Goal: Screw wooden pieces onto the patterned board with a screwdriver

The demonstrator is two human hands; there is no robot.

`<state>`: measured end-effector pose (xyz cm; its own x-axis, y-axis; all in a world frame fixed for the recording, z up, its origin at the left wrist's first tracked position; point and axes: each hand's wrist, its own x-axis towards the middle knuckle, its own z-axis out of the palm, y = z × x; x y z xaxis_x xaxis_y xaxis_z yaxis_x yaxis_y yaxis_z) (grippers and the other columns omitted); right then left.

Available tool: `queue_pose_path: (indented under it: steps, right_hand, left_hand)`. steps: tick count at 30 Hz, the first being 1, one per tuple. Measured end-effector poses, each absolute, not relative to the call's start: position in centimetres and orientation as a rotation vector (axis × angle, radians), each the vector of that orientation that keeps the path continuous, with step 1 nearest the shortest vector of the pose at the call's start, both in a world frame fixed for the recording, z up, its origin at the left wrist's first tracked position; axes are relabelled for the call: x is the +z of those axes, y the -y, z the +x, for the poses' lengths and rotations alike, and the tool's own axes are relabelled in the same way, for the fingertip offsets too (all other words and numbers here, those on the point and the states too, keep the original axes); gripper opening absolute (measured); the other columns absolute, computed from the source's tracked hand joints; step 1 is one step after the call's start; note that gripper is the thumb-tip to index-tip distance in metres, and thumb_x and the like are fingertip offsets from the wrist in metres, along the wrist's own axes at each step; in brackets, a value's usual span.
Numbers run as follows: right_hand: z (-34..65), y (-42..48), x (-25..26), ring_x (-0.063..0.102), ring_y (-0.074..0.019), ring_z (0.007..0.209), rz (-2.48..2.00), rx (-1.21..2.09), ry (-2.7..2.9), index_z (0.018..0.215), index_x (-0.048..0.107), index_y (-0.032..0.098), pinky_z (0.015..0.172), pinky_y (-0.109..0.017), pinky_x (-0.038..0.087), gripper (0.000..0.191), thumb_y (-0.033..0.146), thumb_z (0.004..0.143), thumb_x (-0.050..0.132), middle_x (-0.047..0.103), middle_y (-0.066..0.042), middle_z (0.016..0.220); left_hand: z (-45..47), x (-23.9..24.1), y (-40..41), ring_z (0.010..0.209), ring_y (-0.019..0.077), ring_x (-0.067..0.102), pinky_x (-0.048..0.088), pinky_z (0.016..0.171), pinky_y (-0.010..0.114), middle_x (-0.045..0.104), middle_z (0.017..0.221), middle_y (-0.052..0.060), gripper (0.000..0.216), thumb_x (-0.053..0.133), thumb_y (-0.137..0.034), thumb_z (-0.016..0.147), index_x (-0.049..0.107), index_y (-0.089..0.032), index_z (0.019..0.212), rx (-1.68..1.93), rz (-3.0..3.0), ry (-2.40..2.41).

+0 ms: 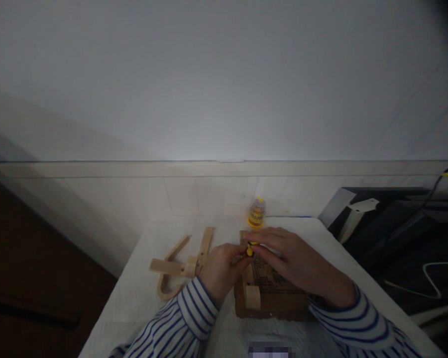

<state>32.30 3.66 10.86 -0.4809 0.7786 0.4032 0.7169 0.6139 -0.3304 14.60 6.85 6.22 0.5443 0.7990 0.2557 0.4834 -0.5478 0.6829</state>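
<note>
My left hand (224, 268) and my right hand (283, 253) meet above a brown box with dark line patterns (276, 298). Between their fingertips is a small yellow-and-black screwdriver (250, 250), its yellow end towards me. Both hands are closed in a pinch around it; its tip is hidden. Under the fingers, along the left part of the box, lies a light wooden bar (249, 273) with a wooden block (253, 297) at its near end. To the left of my left hand, joined wooden strips with holes (171, 267) rest beside a curved wooden piece (164, 291).
A yellow cone-shaped container (256, 214) stands at the back of the white-covered table (134, 298), near the wall. To the right are dark panels (395, 219), a pale bracket-like piece (358, 211) and a white cable (433, 278). Dark brown wood (41, 268) shows at the left.
</note>
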Motion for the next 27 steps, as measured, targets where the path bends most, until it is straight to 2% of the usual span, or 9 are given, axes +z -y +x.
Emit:
queue_pose_path:
  steps: [8, 15, 27]
  right_hand:
    - [32.37, -3.8, 10.64, 0.057, -0.0178, 0.103, -1.162, 0.163, 2.281, 0.114, 0.057, 0.023, 0.09, -0.038, 0.046, 0.027, 0.026, 0.089, 0.046, 0.064, -0.005, 0.111]
    - [32.32, -3.69, 10.92, 0.058, -0.0169, 0.101, -1.18, 0.156, 2.286, 0.112, 0.058, 0.021, 0.089, -0.036, 0.046, 0.026, 0.025, 0.089, 0.046, 0.065, -0.006, 0.109]
    - [32.24, -3.7, 10.9, 0.058, -0.0188, 0.1, -1.183, 0.147, 2.275, 0.11, 0.058, 0.022, 0.087, -0.039, 0.047, 0.025, 0.027, 0.089, 0.046, 0.065, -0.006, 0.107]
  left_hand:
    - [14.49, 6.46, -6.83, 0.085, 0.0185, 0.063, 0.046, 0.076, 0.026, 0.07, 0.093, 0.003, 0.02, 0.058, -0.019, 0.08, 0.066, -0.021, 0.098, 0.728, 2.239, -1.013]
    - [14.43, 6.2, -6.87, 0.087, 0.0186, 0.062, 0.046, 0.077, 0.027, 0.069, 0.094, 0.003, 0.021, 0.056, -0.021, 0.082, 0.065, -0.022, 0.101, 0.705, 2.269, -1.021]
    - [14.35, 6.21, -6.89, 0.088, 0.0191, 0.061, 0.046, 0.078, 0.027, 0.068, 0.096, 0.004, 0.023, 0.052, -0.022, 0.084, 0.064, -0.023, 0.104, 0.679, 2.267, -0.987]
